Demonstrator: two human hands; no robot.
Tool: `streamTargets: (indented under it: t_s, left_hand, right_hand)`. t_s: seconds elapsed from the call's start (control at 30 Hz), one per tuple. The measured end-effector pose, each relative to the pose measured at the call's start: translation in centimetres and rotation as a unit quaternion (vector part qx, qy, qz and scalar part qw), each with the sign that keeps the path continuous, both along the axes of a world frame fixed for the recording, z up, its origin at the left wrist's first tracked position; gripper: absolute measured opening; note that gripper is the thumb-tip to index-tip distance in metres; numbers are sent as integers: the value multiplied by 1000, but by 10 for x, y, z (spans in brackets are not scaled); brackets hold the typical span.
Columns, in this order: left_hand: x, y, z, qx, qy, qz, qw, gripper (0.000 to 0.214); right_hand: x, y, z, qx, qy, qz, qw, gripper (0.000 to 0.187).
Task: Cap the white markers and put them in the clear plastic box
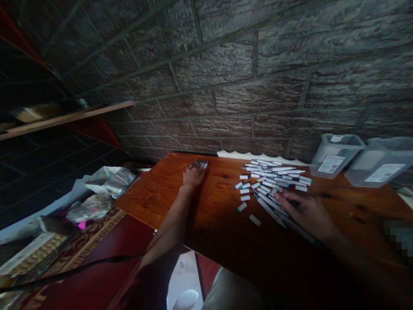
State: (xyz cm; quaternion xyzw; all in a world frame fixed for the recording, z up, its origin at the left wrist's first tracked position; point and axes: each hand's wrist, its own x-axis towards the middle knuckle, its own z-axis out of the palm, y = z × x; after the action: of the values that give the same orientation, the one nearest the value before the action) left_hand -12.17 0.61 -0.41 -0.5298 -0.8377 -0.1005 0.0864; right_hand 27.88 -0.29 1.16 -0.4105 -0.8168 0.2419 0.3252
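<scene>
A heap of white markers [274,178] with coloured caps lies on the wooden table [226,232], with loose caps [243,189] scattered to its left. My left hand [192,174] is stretched to the far left part of the table and is closed on a small bundle of markers [201,164]. My right hand [306,211] rests on the near edge of the heap, fingers bent over several long markers [271,211]; whether it grips one is unclear.
Two clear plastic boxes [335,155] [380,161] stand at the back right against a dark brick wall. Crumpled bags [106,181] and a patterned rug [74,245] lie to the left of the table. A shelf [64,116] juts from the left wall.
</scene>
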Motion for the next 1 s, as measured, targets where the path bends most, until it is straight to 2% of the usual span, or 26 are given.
streamTargets:
  t_s: [0.17, 0.4, 0.63, 1.0]
  left_hand:
    - [0, 0, 2, 5, -20, 4, 1000, 47]
    - [-3, -1, 2, 6, -49, 39, 998, 62]
    - [-10, -1, 1, -3, -53, 23, 998, 54]
    - [-12, 1, -4, 1, -52, 16, 998, 57]
  right_hand:
    - [0, 0, 1, 8, 0, 2, 1000, 37]
    - [0, 0, 1, 10, 1, 10, 1000, 37]
    - [2, 1, 0, 10, -10, 15, 1000, 39]
    - [1, 1, 1, 11, -1, 17, 1000, 37]
